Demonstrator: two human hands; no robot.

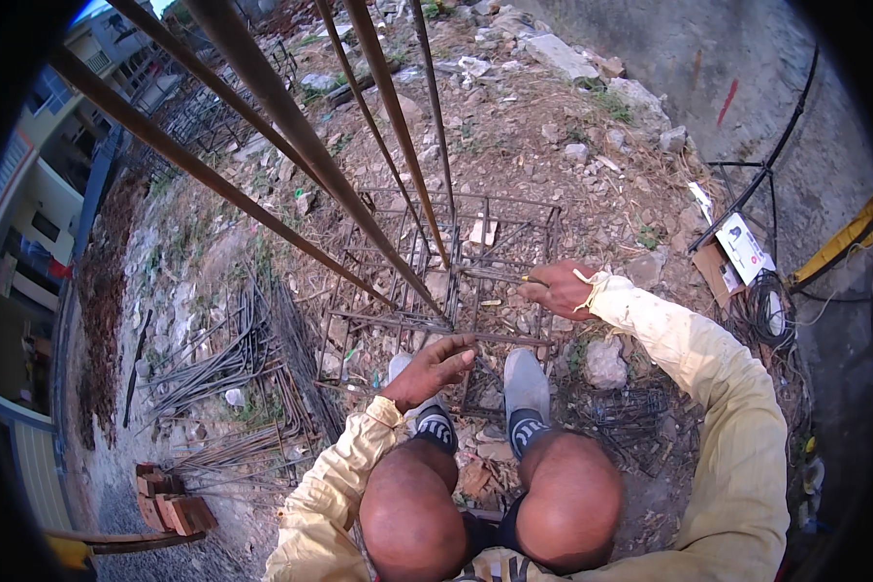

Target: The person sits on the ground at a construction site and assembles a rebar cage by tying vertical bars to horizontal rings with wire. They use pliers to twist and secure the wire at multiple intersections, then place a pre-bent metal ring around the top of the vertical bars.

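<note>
Left hand: lower centre of the frame, near a metal cage; fingers bend loosely, cannot tell whether the grip holds anything. Right hand: right of centre; grip closes round a thin tool. Metal cage: centre, on stony ground. Tall rods: upper left to centre, lower ends at the cage. Bricks: lower left.
</note>
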